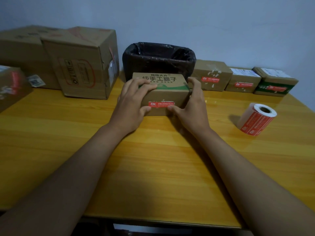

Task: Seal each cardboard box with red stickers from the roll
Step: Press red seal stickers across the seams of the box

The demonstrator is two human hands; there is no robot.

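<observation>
A small cardboard box [162,94] with green print on its lid sits on the wooden table [153,167], directly in front of the bin [158,57] lined with a black bag. A red sticker [161,104] runs across the box's near face. The left hand [131,106] grips the box's left end, its fingers curled over the lid and its thumb pressing the sticker's left end. The right hand [190,106] grips the right end, fingers wrapped round the far right corner and thumb pressing the sticker's right end. Both hands are clamped on the box.

The roll of red stickers [257,119] lies on its side well to the right of the held box, nearer the table's right edge, apart from both hands.

Behind the roll, to the right of the bin, three closed boxes stand in a row along the wall, each with a red sticker on its front: a brown box [211,75], a second brown box [242,80] and a green-sided box [274,82].

To the left of the bin stands a large carton [81,65], with another big carton [22,53] behind it. A blurred box [12,87] with a red mark sits at the frame's left edge.
</observation>
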